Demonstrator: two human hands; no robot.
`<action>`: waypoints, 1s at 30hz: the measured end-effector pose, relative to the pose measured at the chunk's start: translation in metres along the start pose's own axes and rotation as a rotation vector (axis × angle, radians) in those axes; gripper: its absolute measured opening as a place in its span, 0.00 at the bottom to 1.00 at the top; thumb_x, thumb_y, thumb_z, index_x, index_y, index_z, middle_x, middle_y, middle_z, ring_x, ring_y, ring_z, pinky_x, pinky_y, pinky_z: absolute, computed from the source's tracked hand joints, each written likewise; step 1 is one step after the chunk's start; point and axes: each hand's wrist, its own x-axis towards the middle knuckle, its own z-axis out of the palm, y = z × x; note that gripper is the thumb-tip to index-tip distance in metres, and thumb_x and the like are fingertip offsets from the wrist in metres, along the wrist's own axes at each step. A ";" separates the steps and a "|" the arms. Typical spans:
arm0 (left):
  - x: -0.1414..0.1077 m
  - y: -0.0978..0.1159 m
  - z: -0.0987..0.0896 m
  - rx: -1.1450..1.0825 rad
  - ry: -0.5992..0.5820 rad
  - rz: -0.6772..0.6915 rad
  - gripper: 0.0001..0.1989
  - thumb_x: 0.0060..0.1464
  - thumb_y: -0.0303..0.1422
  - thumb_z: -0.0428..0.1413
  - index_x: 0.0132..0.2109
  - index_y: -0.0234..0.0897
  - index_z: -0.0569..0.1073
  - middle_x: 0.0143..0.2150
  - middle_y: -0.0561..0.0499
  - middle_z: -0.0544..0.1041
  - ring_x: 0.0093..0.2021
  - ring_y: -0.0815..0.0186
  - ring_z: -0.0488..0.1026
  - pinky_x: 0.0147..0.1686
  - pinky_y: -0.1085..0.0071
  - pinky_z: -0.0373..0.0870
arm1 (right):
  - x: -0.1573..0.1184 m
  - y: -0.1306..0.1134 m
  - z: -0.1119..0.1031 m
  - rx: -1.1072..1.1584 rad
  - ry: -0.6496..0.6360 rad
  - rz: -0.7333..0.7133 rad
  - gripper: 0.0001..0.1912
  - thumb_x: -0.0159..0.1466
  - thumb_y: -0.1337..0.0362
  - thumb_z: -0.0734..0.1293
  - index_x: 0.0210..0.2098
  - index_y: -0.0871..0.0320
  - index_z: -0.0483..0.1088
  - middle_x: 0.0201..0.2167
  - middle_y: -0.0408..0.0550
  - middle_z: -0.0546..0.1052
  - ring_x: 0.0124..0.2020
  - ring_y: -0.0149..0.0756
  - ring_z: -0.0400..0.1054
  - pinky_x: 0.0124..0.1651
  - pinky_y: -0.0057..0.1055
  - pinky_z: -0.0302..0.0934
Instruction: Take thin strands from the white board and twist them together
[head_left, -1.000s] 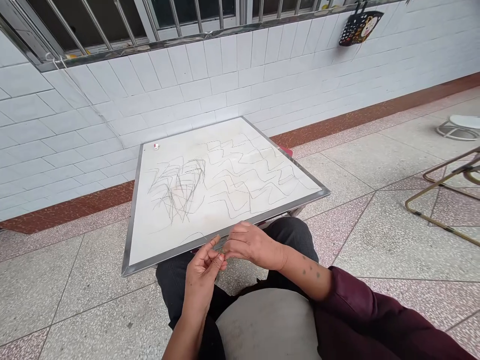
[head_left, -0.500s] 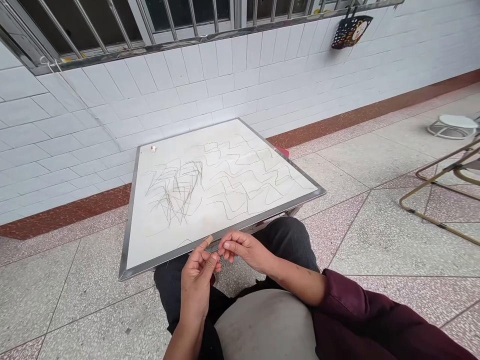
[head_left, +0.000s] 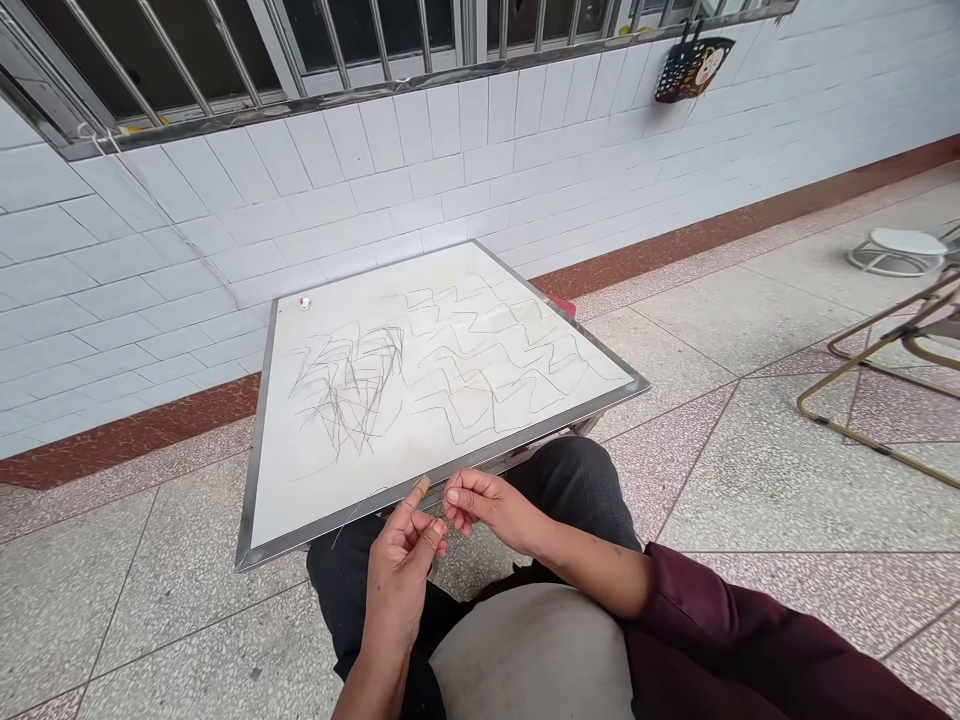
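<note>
Thin dark bent strands, like fine wire or thread, lie on the white table. A tangled pile of strands is on the left side, and separate zigzag strands are spread to the right. Beyond the table's near edge, over my lap, my left hand pinches with thumb and fingers; its index finger, with a tan wrap at the tip, points up. One loose strand runs out beside it across the metal rim. Close by on the right, my right hand pinches too, apparently on a strand too fine to see clearly.
A small red and white item sits at the table's far left corner. Behind stands a tiled wall with a barred window. A black basket hangs there. To the right are a white stool and a metal-framed chair.
My two hands have moved slightly apart. The loose strand near my left hand has shifted and now lies straighter across the rim. The camera view has shifted a little.
</note>
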 end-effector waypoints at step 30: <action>-0.003 0.007 0.011 -0.149 -0.036 -0.020 0.31 0.55 0.39 0.61 0.64 0.39 0.66 0.30 0.53 0.73 0.30 0.68 0.68 0.33 0.71 0.66 | -0.001 0.000 -0.008 0.311 0.070 -0.053 0.14 0.60 0.53 0.73 0.37 0.57 0.73 0.35 0.47 0.79 0.27 0.27 0.68 0.23 0.21 0.56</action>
